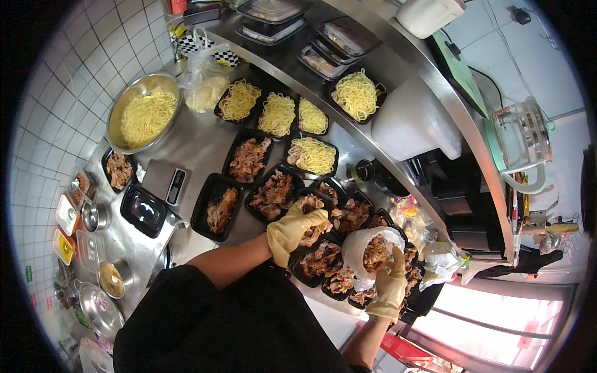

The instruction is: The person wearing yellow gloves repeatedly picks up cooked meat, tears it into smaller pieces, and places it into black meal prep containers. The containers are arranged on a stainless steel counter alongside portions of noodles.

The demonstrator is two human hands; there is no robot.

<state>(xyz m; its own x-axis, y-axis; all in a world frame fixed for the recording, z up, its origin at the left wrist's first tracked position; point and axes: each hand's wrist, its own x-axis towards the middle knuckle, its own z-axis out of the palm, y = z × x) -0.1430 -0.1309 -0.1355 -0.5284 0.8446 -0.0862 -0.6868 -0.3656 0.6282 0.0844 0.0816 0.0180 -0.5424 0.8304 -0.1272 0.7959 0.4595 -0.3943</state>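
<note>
My left hand [298,228], in a cream glove, curls its fingers around pieces of shredded meat [318,234] over a black plastic tray. My right hand [389,285], gloved alike, is at the rim of a white plastic-lined container [354,254] of chopped brown filling [377,254]. Its fingertips reach into the opening; what they grip is hidden. Around both hands stand several black trays of meat, among them a full tray [276,196] and a tray with one larger piece [219,212]. Farther back, noodles fill other trays, such as this tray of noodles [311,156].
A steel bowl of noodles [142,116] stands back left beside a knotted plastic bag [205,88]. Nearer are a digital scale [161,181] and a black lid or tray [143,211]. A steel shelf [336,100] overhangs the counter at right. Plastic packets [410,219] lie beneath it.
</note>
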